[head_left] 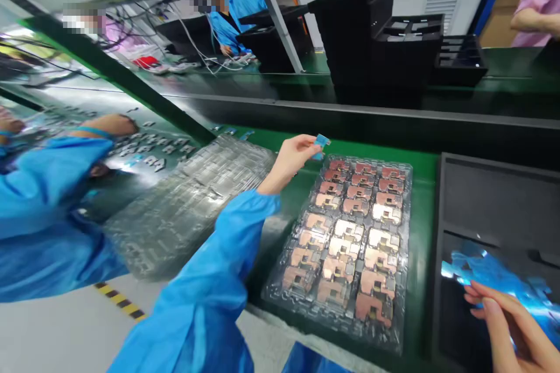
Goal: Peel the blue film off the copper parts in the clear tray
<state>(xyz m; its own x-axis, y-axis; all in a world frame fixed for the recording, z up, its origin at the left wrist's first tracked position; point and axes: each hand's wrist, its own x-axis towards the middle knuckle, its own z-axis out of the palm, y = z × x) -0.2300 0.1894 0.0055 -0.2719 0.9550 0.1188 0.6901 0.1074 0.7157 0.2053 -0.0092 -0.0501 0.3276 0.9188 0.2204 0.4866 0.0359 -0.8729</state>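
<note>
My left hand [295,157] pinches a small blue-faced piece [322,141] between thumb and fingers, above the far left corner of a clear plastic tray [405,303]. Rows of copper-coloured, cut-out boards [345,247] fill that tray's pockets. At the lower right, my right hand [510,320] has thumb and forefinger closed at the edge of a piece of blue film [455,271]. More shiny blue film [503,274] lies beneath it in a black tray [438,303]. Whether the piece in my left hand is bare film or a film-covered part is unclear.
Left of the board tray stands a stack of clear plastic trays [188,204]. A co-worker's blue sleeve [48,186] reaches over scattered small parts [161,145]. A green post [126,81] slants across the left. Stacked black trays [359,35] stand on the shelf behind.
</note>
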